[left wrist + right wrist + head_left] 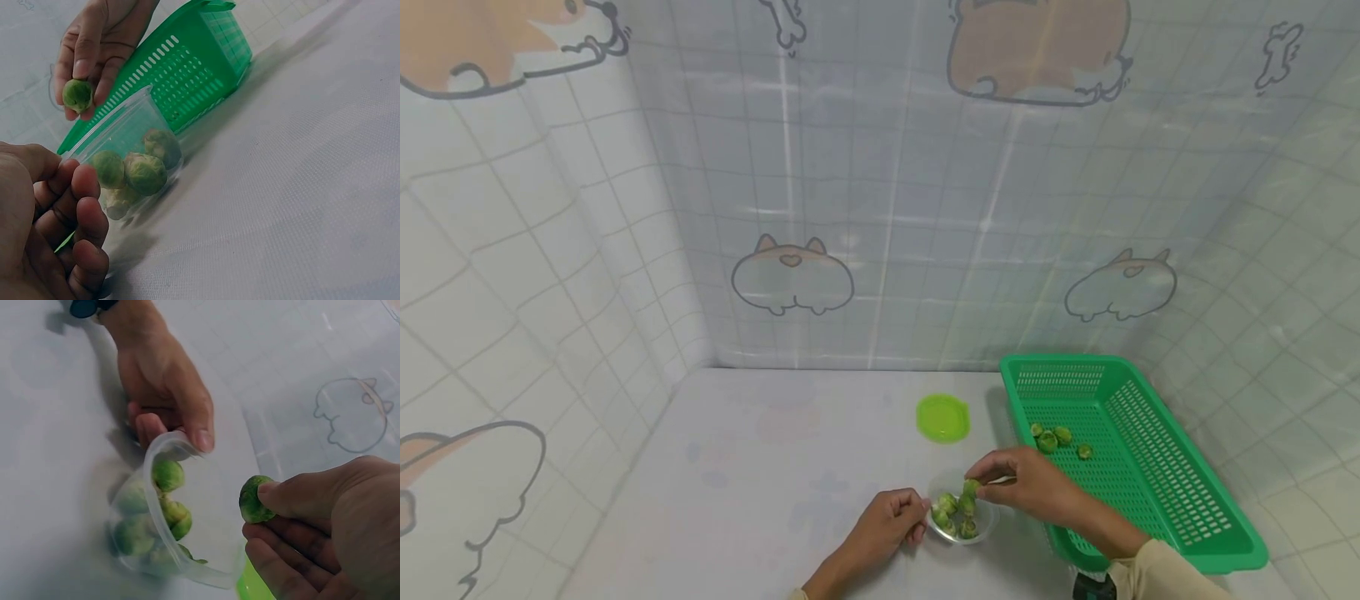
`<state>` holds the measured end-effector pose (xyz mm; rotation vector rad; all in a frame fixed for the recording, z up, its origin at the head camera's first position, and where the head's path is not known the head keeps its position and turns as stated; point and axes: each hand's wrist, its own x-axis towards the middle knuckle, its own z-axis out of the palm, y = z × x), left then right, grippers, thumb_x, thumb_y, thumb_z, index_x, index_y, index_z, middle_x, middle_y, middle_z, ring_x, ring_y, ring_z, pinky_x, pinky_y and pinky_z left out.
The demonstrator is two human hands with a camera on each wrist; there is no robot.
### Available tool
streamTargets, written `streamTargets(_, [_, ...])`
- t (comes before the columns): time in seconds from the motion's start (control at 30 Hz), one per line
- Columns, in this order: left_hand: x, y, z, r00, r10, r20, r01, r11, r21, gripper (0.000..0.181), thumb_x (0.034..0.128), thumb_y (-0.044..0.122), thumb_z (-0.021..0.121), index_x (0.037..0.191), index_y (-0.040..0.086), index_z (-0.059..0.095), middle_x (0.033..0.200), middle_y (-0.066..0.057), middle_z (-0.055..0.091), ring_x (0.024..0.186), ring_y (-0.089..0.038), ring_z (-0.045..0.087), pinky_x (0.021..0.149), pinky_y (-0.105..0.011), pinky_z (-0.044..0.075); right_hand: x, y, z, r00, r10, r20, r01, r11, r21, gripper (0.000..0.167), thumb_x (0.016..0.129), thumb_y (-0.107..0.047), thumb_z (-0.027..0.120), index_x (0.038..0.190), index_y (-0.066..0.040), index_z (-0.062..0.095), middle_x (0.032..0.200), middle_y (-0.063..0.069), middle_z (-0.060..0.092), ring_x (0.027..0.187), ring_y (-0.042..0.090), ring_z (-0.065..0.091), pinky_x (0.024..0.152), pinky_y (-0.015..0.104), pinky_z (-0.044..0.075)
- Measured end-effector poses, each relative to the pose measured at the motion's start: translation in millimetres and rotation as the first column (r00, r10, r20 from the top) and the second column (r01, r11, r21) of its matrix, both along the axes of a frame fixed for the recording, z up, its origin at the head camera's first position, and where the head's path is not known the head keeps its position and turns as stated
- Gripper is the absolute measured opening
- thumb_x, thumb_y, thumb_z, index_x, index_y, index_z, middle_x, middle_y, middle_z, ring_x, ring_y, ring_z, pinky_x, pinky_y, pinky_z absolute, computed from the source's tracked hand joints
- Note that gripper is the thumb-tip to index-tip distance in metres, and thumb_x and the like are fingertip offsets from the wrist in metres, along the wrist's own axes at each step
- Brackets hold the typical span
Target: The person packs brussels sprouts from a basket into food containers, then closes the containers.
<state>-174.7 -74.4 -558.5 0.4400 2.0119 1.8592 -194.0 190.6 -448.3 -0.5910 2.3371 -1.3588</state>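
Observation:
A clear plastic container point(150, 478) stands on the table with several Brussels sprouts point(145, 174) inside. My left hand point(889, 525) pinches its rim between thumb and curled fingers, on the left side. Above the container's right side, my right hand point(1026, 483) holds one Brussels sprout point(255, 500) between thumb and fingertips. In the left wrist view that held sprout hangs just above the rim, apart from those inside.
A green plastic basket point(1187, 475) stands at the right, with several more sprouts point(1047, 442) near its left wall. Behind the container lies a lime-green lid point(943, 418). A patterned sheet point(880, 208) rises behind the table and at both sides.

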Motion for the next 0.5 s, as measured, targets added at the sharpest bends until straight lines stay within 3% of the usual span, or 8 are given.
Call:
streamTargets(0.2, [-0.5,-0.5,0.0,1.0,-0.004,0.001,0.004,1.0,0.002,0.036,0.1043,0.028,0.057,0.081,0.001,0.062,0.067,0.001,0.061,0.062,-0.008,0.053,0.057,-0.018,0.041,1.6,-7,-10.8,0.997,0.047,-0.056,-0.047,0.999,0.01,0.017,0.092,-0.012,0.074,0.109,-0.012,0.074,0.109,0.005,0.073,0.1,0.02,0.07,0.082,0.024,0.055])
streamTargets(0.5, [-0.7,-0.5,-0.9,1.0,-0.003,-0.001,0.003,1.0,0.002,0.036,0.1046,0.027,0.057,0.081,0.001,0.062,0.067,0.002,0.061,0.061,-0.007,0.053,0.059,-0.018,0.041,5.5,-17,-17.4,0.996,0.081,-0.028,-0.08,0.996,0.043,0.017,0.089,-0.008,0.076,0.106,-0.006,0.075,0.103,0.007,0.075,0.096,0.016,0.07,0.081,0.024,0.055])
